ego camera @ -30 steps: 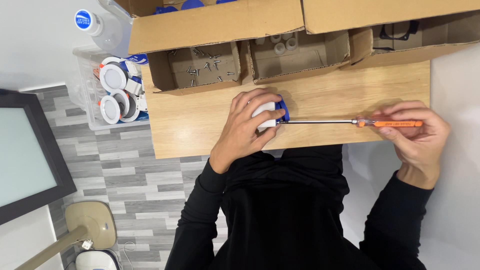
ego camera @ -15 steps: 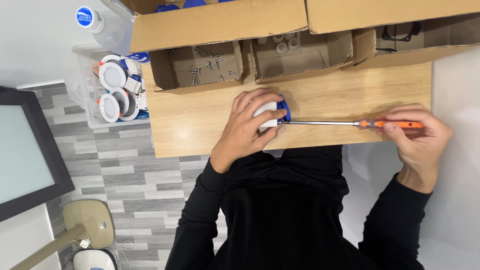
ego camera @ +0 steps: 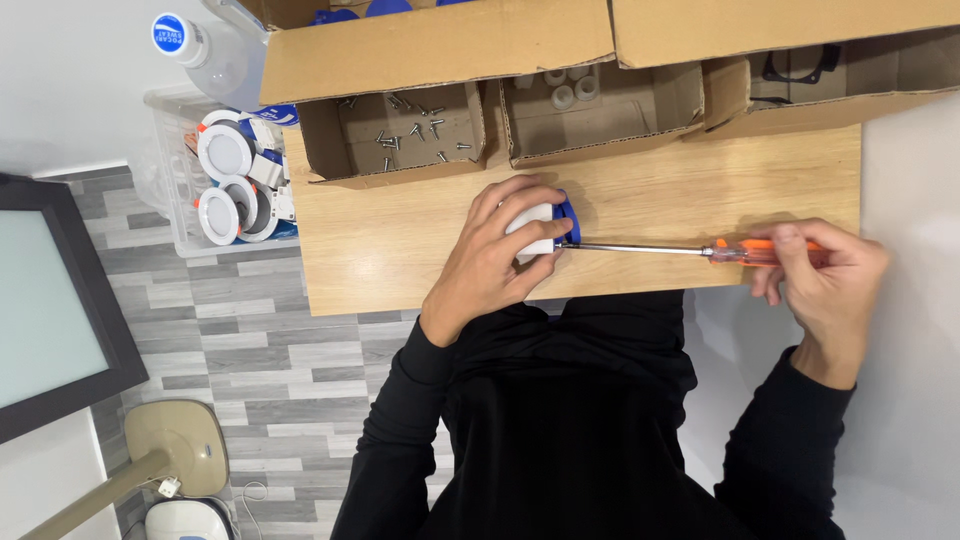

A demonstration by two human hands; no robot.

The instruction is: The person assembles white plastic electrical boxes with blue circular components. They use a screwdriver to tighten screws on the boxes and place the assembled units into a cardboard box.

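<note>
My left hand [ego camera: 500, 255] is closed over a small white part with a blue piece [ego camera: 553, 222], pressing it onto the wooden table [ego camera: 390, 250]. My right hand [ego camera: 822, 278] grips the orange handle of a long screwdriver [ego camera: 690, 250]. Its metal shaft lies level across the table and its tip meets the side of the white part. Most of the part is hidden under my fingers.
Three open cardboard boxes line the table's far edge: one with several loose screws [ego camera: 410, 125], one with small white caps [ego camera: 570, 88], one with a dark part [ego camera: 795, 65]. A clear bin of round white fixtures [ego camera: 228, 180] and a plastic bottle [ego camera: 195, 45] stand at the left.
The view has shifted slightly. Both hands hold the same grip, with the screwdriver still against the white part.
</note>
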